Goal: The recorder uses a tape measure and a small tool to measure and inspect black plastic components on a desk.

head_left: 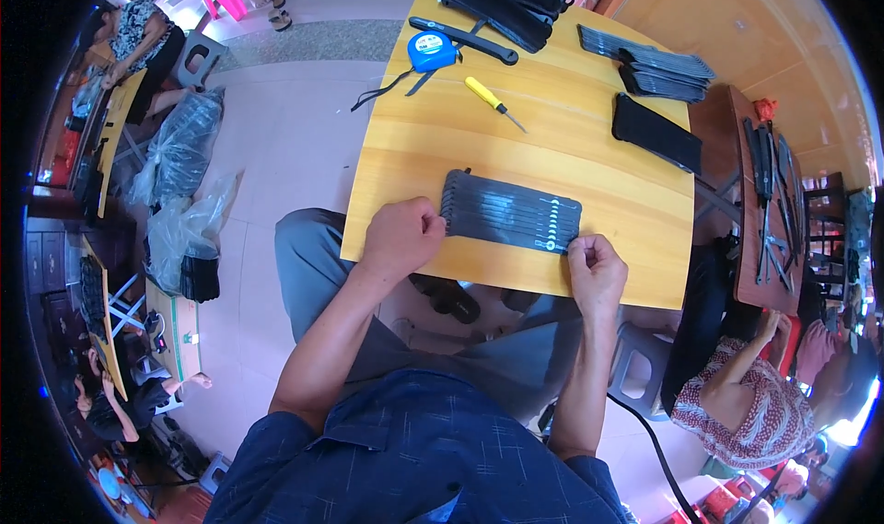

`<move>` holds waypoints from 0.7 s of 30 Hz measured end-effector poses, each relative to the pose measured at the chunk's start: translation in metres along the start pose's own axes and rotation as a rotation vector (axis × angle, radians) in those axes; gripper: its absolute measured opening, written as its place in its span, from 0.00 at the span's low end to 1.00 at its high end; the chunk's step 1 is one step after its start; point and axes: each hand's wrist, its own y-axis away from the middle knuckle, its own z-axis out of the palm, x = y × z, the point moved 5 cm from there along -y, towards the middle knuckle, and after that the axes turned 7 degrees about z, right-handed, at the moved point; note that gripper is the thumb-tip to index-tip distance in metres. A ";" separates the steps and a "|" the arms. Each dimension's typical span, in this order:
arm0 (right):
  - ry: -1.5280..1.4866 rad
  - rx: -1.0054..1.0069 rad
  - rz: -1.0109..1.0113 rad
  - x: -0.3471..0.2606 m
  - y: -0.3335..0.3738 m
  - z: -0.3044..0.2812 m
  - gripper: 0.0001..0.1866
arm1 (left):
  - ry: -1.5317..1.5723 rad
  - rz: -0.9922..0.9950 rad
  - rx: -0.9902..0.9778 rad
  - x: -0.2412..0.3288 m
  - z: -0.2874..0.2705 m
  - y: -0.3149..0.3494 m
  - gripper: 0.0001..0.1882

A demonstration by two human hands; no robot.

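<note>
A fanned row of flat, shiny black strips (506,209), overlapping one another, lies on the wooden table in front of me. Small white prints run down its right end. My left hand (402,237) is closed at the left end of the row, its fingertips against the lower left corner. At the lower right corner, my right hand (599,268) pinches the row's edge between thumb and finger. Beyond the strips are a yellow-handled screwdriver (488,98), a blue tape measure (432,52) and a long black bar (465,40) beside the tape.
Black pouches (502,13) are piled at the table's (396,156) far edge. Far right are a stack of dark flat sleeves (658,68) and a black pouch (656,133). Other people work at side tables left and right. Plastic-wrapped bundles (184,146) stand on the floor at left.
</note>
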 end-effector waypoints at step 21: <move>0.189 0.054 -0.072 -0.008 0.000 -0.001 0.07 | -0.096 0.053 0.081 -0.002 0.004 0.001 0.10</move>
